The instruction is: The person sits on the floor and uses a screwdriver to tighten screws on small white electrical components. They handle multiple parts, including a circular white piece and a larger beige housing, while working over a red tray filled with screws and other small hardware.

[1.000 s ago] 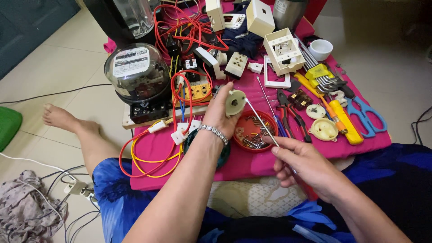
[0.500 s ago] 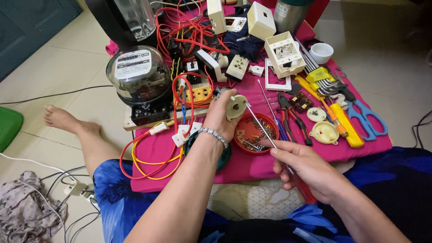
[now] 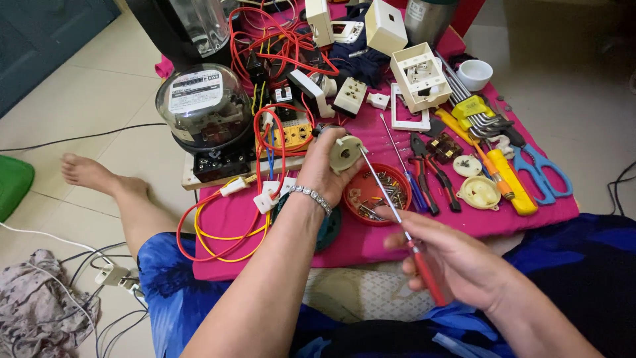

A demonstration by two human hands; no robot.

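My left hand (image 3: 328,169) holds up a small round beige lamp-holder base (image 3: 346,154) above the pink cloth (image 3: 424,225). My right hand (image 3: 450,262) grips a red-handled screwdriver (image 3: 397,219) whose thin shaft slants up to the left, its tip touching the beige part. Just below the part sits a round red dish of screws (image 3: 377,195). A silver bracelet (image 3: 313,197) circles my left wrist.
A glass-domed electric meter (image 3: 202,116) on a board with red and yellow wires (image 3: 225,232) stands at left. Pliers (image 3: 434,172), a yellow-handled tool (image 3: 507,182), blue scissors (image 3: 540,172), hex keys, beige switch boxes (image 3: 417,76) and a white cup (image 3: 475,73) crowd the right. My bare foot (image 3: 89,174) rests left.
The screwdriver tip has moved up from over the red dish to meet the beige part. My left hand has shifted only slightly.
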